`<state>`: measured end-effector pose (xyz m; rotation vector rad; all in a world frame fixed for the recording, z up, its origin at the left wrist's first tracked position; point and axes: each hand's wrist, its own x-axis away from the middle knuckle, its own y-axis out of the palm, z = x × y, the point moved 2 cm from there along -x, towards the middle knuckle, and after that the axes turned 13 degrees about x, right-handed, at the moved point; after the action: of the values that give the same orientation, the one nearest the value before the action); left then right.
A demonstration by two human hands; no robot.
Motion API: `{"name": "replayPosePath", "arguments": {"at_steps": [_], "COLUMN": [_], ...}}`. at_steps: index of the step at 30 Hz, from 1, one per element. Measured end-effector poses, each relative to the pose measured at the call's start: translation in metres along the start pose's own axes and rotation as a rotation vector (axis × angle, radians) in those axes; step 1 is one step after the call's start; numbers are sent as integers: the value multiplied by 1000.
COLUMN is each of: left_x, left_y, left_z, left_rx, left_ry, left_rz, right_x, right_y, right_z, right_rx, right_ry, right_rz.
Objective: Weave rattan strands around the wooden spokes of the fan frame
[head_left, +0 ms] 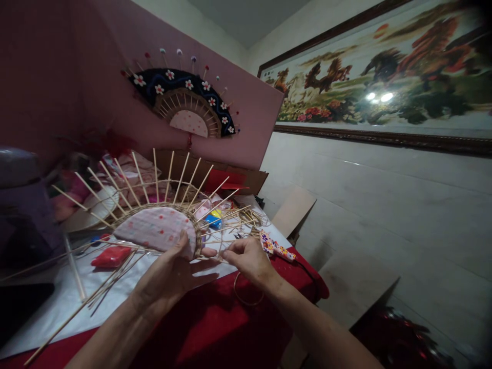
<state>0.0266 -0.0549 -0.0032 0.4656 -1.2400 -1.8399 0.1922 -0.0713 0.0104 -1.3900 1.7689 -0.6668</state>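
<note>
Head view: a white sheet [63, 302] is laid over a red cloth [219, 323], with a pink panel [249, 118] behind and a tiled wall [365, 189] at the right. A half-round fan frame [144, 228] is held above the sheet's near edge, its pale sticks fanned outward from a spotted fabric panel. The frame is clamped by the left hand [165, 279], thumb on the fabric, whose lower right part is covered. The right hand's [249, 261] thumb and forefinger are pinched together on a thin strand [221, 236] by the frame's right end. Clutter behind is partly hidden by the frame. Around it are seen a red packet [111, 256], loose sticks [57, 332], a blue-and-yellow packet [213, 219] and a flower-patterned glue gun [277, 247]. On the panel, 1 dark flowered fan [179, 84] is displayed. Small dark characters are borne by the framed horse picture [330, 82], too small to be read.
</note>
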Motion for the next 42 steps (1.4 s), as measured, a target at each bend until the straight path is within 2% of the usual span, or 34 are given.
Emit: {"name": "replayPosePath", "arguments": {"at_steps": [12,20,32,37,42], "left_x": [-1,1,-2,-1,-2], "left_y": [-2,0,-4,-2,-2], "left_z": [3,1,0,0,-1], "left_rx": [-46,6,12,41,84], "left_ry": [-34,-37,-48,-52,-79], "left_rz": [26,-52,-65,-90,-107], "right_x": [-1,0,1,0,-5], "right_y": [1,1,3,5,1], "right_z": [0,-2,-2,2,8], "right_rx": [87,133,134,89,21], "right_ry": [17,6,42,40,11], "right_rz": [20,47,39,0,-96]}}
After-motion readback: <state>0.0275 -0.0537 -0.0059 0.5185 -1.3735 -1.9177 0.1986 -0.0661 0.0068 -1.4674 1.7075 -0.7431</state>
